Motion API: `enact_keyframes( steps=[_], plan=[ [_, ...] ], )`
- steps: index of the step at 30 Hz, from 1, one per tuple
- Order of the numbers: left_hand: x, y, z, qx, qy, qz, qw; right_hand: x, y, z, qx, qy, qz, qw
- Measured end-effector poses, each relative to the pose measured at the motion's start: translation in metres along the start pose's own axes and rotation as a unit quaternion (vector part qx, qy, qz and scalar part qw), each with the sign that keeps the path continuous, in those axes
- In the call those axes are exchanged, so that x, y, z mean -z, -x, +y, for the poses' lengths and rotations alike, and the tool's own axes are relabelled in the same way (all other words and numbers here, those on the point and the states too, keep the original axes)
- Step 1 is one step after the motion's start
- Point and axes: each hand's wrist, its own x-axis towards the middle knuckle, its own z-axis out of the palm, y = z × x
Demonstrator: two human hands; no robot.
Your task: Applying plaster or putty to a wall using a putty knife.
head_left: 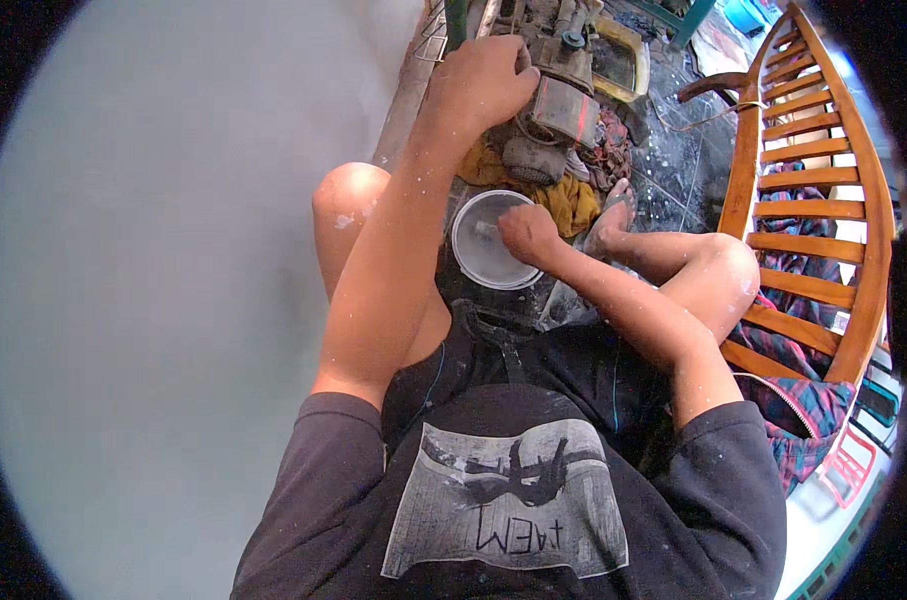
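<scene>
Between my legs on the dark floor stands a round white bucket (457,250), with pale, whitish contents. My right hand (529,236) is over its right side, fingers curled down into the opening. Whatever those fingers may hold is hidden beneath the hand. My left hand (488,80) is stretched far forward beside a grimy machine (553,60). Its fingers are bent and closed, their tips turned away, so I cannot make out what they grip. Close to that hand rises a dark green post (456,22). White specks dot both forearms.
A pale wall (193,250) runs along my left. Crumpled yellow cloth (570,206) lies beyond the bucket, near my foot (614,212). A yellowish basin (621,62) is farther off. On the right stands a slatted wooden bench (808,210) with plaid cloth (811,400) on it.
</scene>
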Motion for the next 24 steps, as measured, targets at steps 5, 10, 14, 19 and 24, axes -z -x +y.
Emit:
enact_keyframes(
  steps=[5, 10, 14, 19, 24],
  plan=[
    [-0.006, -0.005, 0.005, 0.0, -0.003, -0.004, 1.0, -0.053, 0.015, 0.002, 0.026, 0.033, -0.03, 0.999],
    [-0.002, -0.001, 0.003, 0.005, -0.002, 0.0, 1.0, -0.01, 0.0, -0.001, -0.011, 0.005, -0.043, 0.999],
    [-0.001, -0.003, 0.007, 0.0, -0.009, -0.004, 1.0, -0.031, 0.01, 0.0, -0.021, 0.002, -0.039, 0.999],
    [0.001, -0.001, 0.003, -0.001, -0.006, -0.004, 1.0, -0.02, 0.004, -0.005, -0.029, -0.032, -0.041, 0.998],
    [-0.002, -0.002, 0.001, 0.022, -0.006, -0.017, 1.0, -0.024, 0.006, -0.001, -0.018, -0.002, -0.031, 0.999]
  ],
)
